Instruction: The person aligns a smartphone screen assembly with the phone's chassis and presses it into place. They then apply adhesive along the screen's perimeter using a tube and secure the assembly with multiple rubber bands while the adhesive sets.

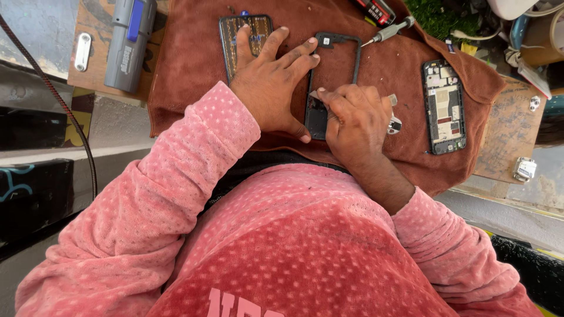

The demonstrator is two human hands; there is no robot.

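- Head view, centre of the frame: the left hand (pixel 271 82) lies spread flat, fingers fanned across the black phone frame (pixel 336 64), apparently pinning it to the brown towel (pixel 194 64).
- The right hand (pixel 355 120) is bunched, fingertips pinching a small thin tool (pixel 315 94) at the frame's lower part; the tool's kind is unclear.
- Upper centre, a phone back cover (pixel 244 32) peeks out under the left fingers.
- Right side: an opened phone body (pixel 445 105), circuitry up, is parked well clear.
- Top: a screwdriver (pixel 389 30) lies beside the frame.
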